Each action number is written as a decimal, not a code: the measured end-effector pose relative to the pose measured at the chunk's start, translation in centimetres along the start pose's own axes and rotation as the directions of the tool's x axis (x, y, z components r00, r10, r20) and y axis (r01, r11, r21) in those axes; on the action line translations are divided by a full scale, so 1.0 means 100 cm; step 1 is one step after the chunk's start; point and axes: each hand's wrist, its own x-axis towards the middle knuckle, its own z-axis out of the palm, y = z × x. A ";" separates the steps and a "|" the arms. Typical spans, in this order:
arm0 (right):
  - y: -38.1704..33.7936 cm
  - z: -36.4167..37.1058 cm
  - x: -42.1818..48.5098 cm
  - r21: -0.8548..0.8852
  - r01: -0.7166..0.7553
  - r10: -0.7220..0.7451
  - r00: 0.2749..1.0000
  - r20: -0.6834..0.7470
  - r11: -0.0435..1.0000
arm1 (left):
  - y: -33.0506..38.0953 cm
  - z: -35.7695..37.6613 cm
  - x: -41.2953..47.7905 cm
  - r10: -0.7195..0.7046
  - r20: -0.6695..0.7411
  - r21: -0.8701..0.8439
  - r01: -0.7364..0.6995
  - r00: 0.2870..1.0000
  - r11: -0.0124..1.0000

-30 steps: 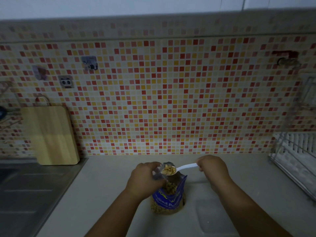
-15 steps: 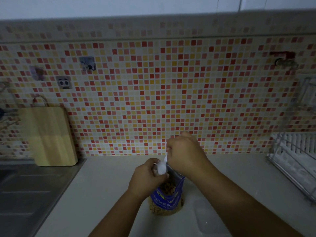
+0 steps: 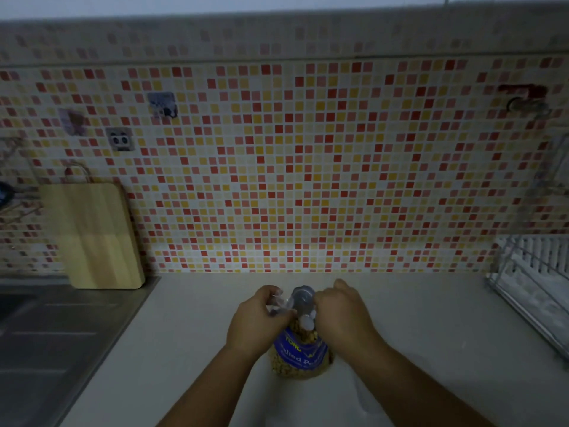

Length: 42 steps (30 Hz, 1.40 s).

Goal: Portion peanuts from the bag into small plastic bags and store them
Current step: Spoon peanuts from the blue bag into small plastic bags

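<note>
Head view: a mosaic tile wall (image 3: 308, 164) fills the far half of the scene and meets the pale countertop (image 3: 446, 334) along a straight far edge. At the left the countertop borders a steel sink drainer (image 3: 61, 349). A wooden cutting board (image 3: 95, 235) stands upright on that border, leaning against the wall. A wire dish rack (image 3: 535, 288) occupies the far right corner, its near edge running diagonally toward the right margin. Bare countertop lies open on both sides of the hands, with the wider stretch on the right, reaching to the rack, and a clear strip between the hands and the wall.

The left hand (image 3: 255, 322) and right hand (image 3: 341, 315) meet near centre, directly above the peanut bag (image 3: 300, 355). This blue-labelled bag stands upright on the countertop, well apart from every edge. The left hand pinches a crumple of clear plastic (image 3: 281, 303) at the bag's top; whether this is a small bag or the peanut bag's own lip cannot be told. The right hand's fingers are curled around a white spoon (image 3: 306, 322), whose bowl points down at the bag's mouth, its handle hidden in the fist
</note>
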 end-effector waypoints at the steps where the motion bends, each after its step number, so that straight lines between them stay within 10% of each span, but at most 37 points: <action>1: -0.001 0.008 0.002 -0.008 -0.017 0.016 0.999 -0.030 1.000 | 0.000 0.001 0.000 0.000 -0.009 0.010 0.001 1.000 1.000; 11: 0.008 0.011 0.008 0.328 -0.394 0.354 0.918 0.177 0.859 | 0.002 0.004 0.000 -0.006 -0.025 0.032 0.006 1.000 0.999; 18: 0.037 -0.007 0.039 -0.049 -0.446 0.372 0.675 0.637 0.893 | 0.004 -0.004 0.004 -0.032 0.006 -0.083 0.032 0.999 0.996; 26: 0.055 -0.015 0.038 -0.050 -0.557 0.464 0.635 0.618 0.829 | 0.003 -0.013 0.009 -0.019 0.029 -0.025 0.019 0.999 0.999; 33: 0.067 -0.035 0.045 0.297 -0.818 0.632 0.570 0.524 0.492 | 0.010 -0.009 0.007 0.049 0.034 0.185 -0.055 0.998 0.981; 42: 0.047 -0.049 0.038 0.112 -0.591 0.487 0.744 0.457 0.798 | 0.024 -0.003 0.004 0.083 0.050 0.266 -0.093 0.995 0.960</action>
